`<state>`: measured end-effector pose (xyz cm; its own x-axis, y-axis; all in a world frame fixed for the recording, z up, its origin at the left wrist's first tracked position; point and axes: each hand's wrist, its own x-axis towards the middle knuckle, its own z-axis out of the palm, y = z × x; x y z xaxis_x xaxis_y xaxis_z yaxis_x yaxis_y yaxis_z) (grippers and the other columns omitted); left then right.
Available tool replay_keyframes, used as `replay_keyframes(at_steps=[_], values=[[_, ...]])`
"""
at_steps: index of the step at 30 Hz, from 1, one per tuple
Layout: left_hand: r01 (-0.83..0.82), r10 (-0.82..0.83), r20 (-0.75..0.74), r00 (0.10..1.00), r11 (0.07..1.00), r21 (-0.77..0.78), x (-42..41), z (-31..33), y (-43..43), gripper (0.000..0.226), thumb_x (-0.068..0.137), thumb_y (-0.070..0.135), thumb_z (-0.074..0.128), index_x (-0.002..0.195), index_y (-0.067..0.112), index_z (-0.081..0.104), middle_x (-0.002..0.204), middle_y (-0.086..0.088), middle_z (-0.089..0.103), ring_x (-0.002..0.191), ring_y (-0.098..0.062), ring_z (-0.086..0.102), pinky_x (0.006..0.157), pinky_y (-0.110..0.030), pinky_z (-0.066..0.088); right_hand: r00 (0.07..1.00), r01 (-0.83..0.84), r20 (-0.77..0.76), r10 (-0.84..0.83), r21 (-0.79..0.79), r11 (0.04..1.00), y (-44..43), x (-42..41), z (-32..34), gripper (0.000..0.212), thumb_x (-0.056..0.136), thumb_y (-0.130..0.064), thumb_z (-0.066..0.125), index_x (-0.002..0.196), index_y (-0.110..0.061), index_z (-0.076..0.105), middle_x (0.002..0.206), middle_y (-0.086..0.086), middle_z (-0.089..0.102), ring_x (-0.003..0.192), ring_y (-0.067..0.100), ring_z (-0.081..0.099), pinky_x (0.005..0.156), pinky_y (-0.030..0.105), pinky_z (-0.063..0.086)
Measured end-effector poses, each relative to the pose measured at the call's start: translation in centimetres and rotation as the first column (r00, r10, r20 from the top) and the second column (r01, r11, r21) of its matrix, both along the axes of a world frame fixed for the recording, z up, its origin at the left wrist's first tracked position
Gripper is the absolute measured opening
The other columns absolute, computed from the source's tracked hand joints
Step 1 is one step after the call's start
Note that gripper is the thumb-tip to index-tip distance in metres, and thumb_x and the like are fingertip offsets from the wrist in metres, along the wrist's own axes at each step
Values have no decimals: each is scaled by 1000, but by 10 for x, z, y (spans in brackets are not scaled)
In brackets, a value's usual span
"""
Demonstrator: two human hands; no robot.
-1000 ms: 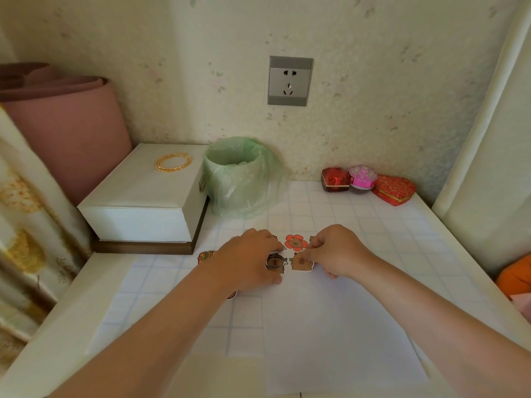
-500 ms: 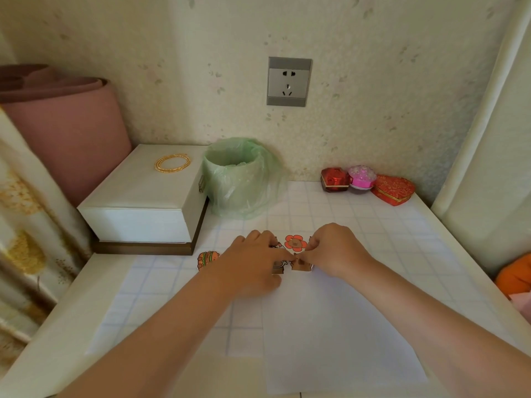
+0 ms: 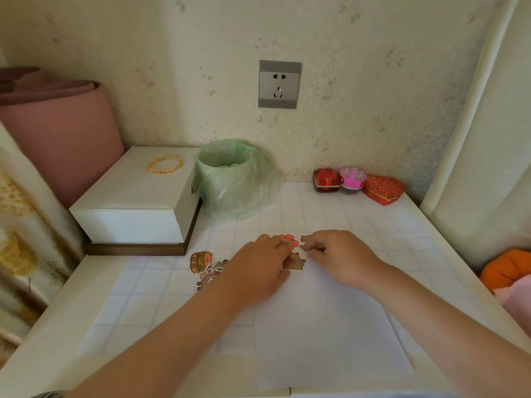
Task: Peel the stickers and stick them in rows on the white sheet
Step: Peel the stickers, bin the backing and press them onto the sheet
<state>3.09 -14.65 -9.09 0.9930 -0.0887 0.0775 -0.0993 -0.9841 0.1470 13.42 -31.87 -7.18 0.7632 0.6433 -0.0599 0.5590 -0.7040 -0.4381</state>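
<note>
white paper, the white sheet (image 3: 330,334), lies on the checked bench (image 3: 359,222) in front of the person, its long axis running roughly 12 to 6 o'clock, its near short edge at the bench's front edge. at the sheet's 12 o'clock end sit a red flower sticker (image 3: 288,239) and, just below it, a brown animal sticker (image 3: 294,263).

the left hand (image 3: 258,271) comes in from 7 o'clock, its fingers stretched flat onto the stickers and partly covering both. the right hand (image 3: 339,255) comes in from 4 o'clock with curled fingers, the tips beside a small brownish sticker (image 3: 303,239) at the flower's 3 o'clock; whether it pinches that piece i cannot tell.

off the sheet at its 10 o'clock lie a burger sticker (image 3: 200,261), standing 12 to 6, and another loose sticker (image 3: 211,278) touching it, half under the left wrist.

further back at 11 o'clock stands a green-bagged bin (image 3: 230,182), beside it a white box (image 3: 138,205) with a gold bracelet (image 3: 164,164) on its lid. at 1 o'clock, against the wall, three small gift boxes (image 3: 352,179) sit in a line. a wall socket (image 3: 279,84) hangs at 12 o'clock, a pink roll (image 3: 57,130) leans at 10 o'clock.
</note>
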Motion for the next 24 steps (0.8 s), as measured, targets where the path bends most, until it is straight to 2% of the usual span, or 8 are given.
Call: replay_keyframes(at_steps=[2, 6, 8, 10, 11, 14, 19, 24], values=[[30, -31, 38, 999, 999, 21, -1, -6, 0, 39, 99, 30, 47, 137, 26, 49, 142, 3, 46, 123, -22, 44, 95, -37, 44, 995, -69, 73, 70, -13, 998, -6, -3, -2, 28, 100, -21, 52, 118, -33, 70, 137, -14, 59, 126, 11, 55, 97, 31, 47], [54, -61, 70, 996, 993, 103, -7, -15, -2, 48, 91, 38, 30, 128, 27, 59, 136, -3, 53, 114, -28, 53, 80, -39, 48, 956, -188, 199, 215, -144, 971, -15, -13, -4, 39, 100, -21, 46, 125, -45, 65, 127, -12, 54, 111, 12, 57, 73, 23, 34], [58, -64, 53, 997, 991, 117, -11, -17, -4, 53, 91, 47, 28, 129, 23, 57, 141, -3, 50, 121, -28, 50, 88, -40, 47, 946, -203, 223, 234, -154, 967, -18, -20, -5, 40, 100, -21, 45, 127, -43, 65, 131, -12, 50, 108, 13, 57, 71, 24, 32], [77, -78, 3, 997, 992, 103, -16, -17, -9, 69, 92, 57, 22, 144, 18, 46, 155, -6, 37, 140, -27, 36, 111, -43, 38, 936, -206, 258, 240, -153, 967, -19, -26, -7, 39, 100, -21, 44, 128, -39, 64, 134, -12, 47, 105, 16, 56, 70, 26, 34], [79, -76, -38, 996, 992, 94, -19, -17, -11, 80, 91, 63, 13, 154, 16, 32, 163, -5, 21, 150, -24, 20, 121, -41, 22, 930, -210, 275, 243, -145, 967, -19, -27, -9, 39, 100, -21, 44, 129, -39, 63, 132, -11, 48, 104, 17, 56, 70, 27, 37], [59, -46, -149, 988, 995, 86, -26, -18, -14, 93, 83, 75, -11, 158, 20, -5, 164, 2, -17, 151, -12, -16, 122, -32, -8, 924, -205, 310, 226, -99, 974, -20, -28, -14, 41, 99, -20, 44, 132, -39, 62, 129, -9, 49, 103, 17, 56, 70, 30, 43], [43, -21, -180, 983, 992, 118, -35, -15, -9, 97, 72, 73, -17, 156, 25, -12, 163, 9, -18, 150, -8, -18, 124, -35, -4, 893, -223, 388, 227, -56, 973, -23, -27, -24, 37, 97, -20, 48, 125, -34, 67, 119, -6, 54, 99, 20, 58, 62, 30, 42], [29, -16, -185, 983, 997, 68, -38, -15, -10, 89, 78, 73, -10, 157, 31, -11, 162, 14, -19, 148, -4, -21, 122, -32, -10, 812, -362, 480, 333, -36, 932, -31, -27, -31, 46, 76, -10, 65, 115, -35, 71, 119, -9, 62, 97, 14, 58, 50, 28, 47]])
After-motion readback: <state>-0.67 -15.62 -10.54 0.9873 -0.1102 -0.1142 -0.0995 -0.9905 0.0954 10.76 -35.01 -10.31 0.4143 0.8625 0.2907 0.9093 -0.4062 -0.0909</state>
